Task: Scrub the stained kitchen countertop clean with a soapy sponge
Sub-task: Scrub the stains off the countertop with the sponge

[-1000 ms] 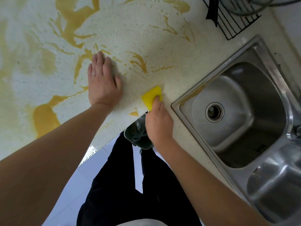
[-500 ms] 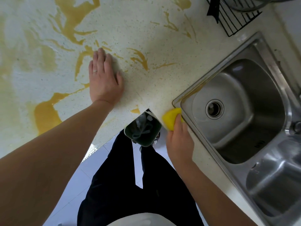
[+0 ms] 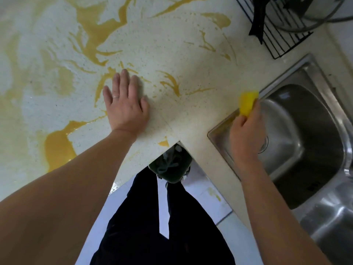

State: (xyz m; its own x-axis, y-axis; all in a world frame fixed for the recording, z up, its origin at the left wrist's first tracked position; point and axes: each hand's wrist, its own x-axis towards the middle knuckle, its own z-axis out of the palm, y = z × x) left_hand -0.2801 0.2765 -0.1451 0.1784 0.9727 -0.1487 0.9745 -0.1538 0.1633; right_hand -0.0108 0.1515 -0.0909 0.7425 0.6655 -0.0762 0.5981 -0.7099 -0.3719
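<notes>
A pale speckled countertop carries orange-yellow stains, thick at the left and in thin streaks near the middle. My left hand lies flat on the counter with straight fingers, a ring on one finger. My right hand grips a yellow sponge at the sink's near-left rim, where counter and steel meet. Part of the sponge is hidden under my fingers.
A stainless steel sink with a second basin fills the right side. A black wire rack stands at the back right. The counter forms an inner corner above my dark trousers and shoe.
My right hand moved the sponge from the counter near the corner to the sink's front corner, then up along the sink's left rim. My left hand stayed flat in place.
</notes>
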